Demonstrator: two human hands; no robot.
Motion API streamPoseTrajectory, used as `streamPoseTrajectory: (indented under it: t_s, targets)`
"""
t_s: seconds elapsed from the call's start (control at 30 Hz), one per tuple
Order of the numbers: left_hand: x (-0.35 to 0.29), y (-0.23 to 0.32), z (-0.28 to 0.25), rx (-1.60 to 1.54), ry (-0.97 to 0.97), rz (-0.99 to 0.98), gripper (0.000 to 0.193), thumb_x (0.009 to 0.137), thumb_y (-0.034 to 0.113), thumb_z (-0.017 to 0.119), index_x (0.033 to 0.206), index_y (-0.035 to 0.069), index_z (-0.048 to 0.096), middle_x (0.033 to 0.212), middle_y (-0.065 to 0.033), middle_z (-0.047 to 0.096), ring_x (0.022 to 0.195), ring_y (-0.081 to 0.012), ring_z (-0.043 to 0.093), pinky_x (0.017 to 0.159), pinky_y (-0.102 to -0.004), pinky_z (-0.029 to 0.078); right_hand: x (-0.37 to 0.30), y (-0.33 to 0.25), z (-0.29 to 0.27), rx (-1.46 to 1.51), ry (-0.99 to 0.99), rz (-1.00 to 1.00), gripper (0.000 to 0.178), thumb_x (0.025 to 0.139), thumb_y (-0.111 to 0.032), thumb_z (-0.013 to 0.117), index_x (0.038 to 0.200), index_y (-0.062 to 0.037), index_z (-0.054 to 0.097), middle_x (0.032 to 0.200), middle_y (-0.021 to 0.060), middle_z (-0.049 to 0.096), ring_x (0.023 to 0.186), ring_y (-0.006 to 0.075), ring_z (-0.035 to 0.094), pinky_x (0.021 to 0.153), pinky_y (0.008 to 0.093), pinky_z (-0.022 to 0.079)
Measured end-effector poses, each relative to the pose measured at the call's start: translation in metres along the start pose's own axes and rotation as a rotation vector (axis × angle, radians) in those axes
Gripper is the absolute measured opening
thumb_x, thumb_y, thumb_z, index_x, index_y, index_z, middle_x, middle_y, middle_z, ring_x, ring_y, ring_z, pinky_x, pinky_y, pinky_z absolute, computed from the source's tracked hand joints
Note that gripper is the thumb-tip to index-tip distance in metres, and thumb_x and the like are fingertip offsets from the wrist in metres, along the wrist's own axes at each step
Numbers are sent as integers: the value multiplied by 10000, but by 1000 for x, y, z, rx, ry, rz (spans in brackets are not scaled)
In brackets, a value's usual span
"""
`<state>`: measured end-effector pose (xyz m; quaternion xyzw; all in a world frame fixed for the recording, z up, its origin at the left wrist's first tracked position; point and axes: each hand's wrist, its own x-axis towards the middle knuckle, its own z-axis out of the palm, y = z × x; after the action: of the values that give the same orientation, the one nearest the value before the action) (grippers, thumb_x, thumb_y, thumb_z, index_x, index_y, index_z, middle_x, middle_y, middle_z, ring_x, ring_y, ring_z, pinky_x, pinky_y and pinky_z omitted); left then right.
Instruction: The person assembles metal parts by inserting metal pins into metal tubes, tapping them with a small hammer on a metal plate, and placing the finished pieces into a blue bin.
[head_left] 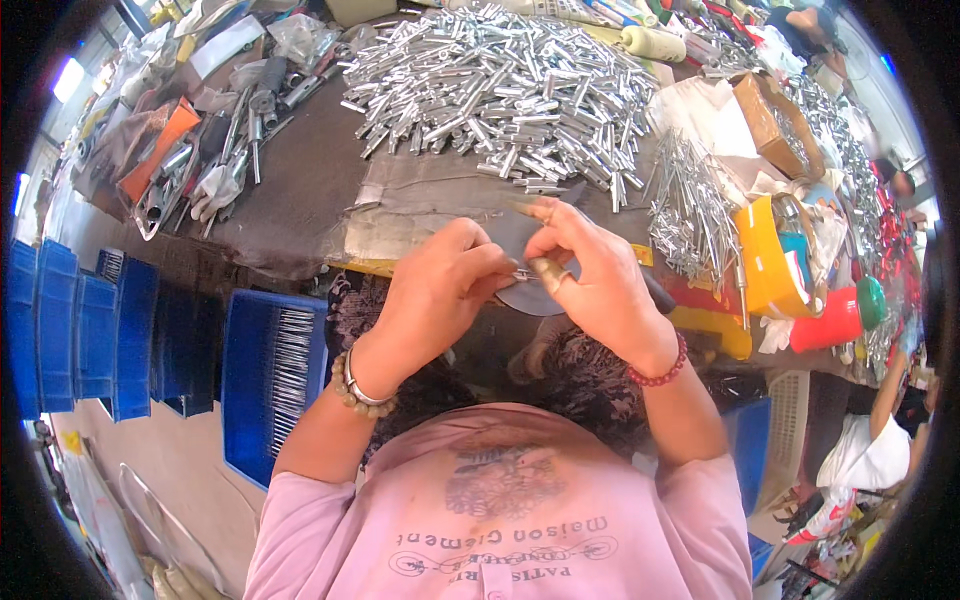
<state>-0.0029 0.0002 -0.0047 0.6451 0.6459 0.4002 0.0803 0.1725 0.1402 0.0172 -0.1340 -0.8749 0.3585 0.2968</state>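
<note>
Taking the middle of the view as the clock's centre, the left hand (445, 285) sits near the centre toward 9 o'clock, thumb and forefinger pinched narrow on a small metal piece (522, 274); that piece lies just about at the centre, between the two hands; the right hand (600, 285) comes in from 3 o'clock, its forefinger reaching out and spread from the thumb, whose tip, in a gold-brown thumb cover (552, 272), is right beside the piece; whether the right fingers grip it too, I cannot tell.

Under the fingers shows a dark grey rounded plate (540, 296), at the near edge of the workbench (300, 195); a beaded bracelet (360, 402) rings the left wrist, a red bead bracelet (660, 366) the right.

At 12 o'clock spreads a large heap of short metal tubes (510, 95); at 2 o'clock lie thin metal rods (690, 215), with a cardboard box (765, 125) farther out; at 3 o'clock stand a yellow plastic container (762, 265) and a red jar (828, 322) with a green lid (872, 302); toward 8 o'clock a blue bin (245, 400) holds a row of slim metal rods (292, 375); at 9 o'clock are more blue bins (95, 320).
</note>
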Motion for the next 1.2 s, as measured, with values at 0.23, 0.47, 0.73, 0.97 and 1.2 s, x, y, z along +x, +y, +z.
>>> streamPoseTrajectory:
  t_s: [0.23,0.47,0.73,0.97,1.2]
  targets:
    - [-2,-2,0,-28,5,-7,183,890,33,823,1060,73,768,994,-113,651,892,-324,683,765,-405,544,0,-3,-2,-110,-37,-36,480,866,31,733,1333,-60,667,927,120,755,863,356,744,774,451,594]
    - [1,-1,4,-10,48,31,145,870,72,827,993,82,752,951,-105,646,891,-354,680,747,-463,547,4,-15,-2,-364,-78,-207,365,905,-17,680,1266,-43,635,852,141,696,866,366,708,749,487,567]
    - [-1,4,-1,17,29,-61,178,880,75,834,1048,71,776,959,-123,637,880,-365,675,743,-458,542,-2,-32,3,-504,-154,-234,318,932,-79,649,1248,-55,627,918,101,704,883,314,703,784,447,576]
    - [-1,1,3,-152,-3,-97,146,916,26,830,1056,37,786,974,-91,630,881,-242,664,778,-356,540,-23,-1,-36,-745,71,57,326,892,-73,768,1216,-84,733,1001,103,720,982,322,708,881,456,586]
    - [-1,-1,4,-125,7,-121,146,916,22,835,1054,36,790,977,-80,635,886,-229,661,775,-331,532,-44,1,-38,-504,191,102,393,868,25,740,1246,-82,748,1042,134,683,907,347,728,782,437,596]
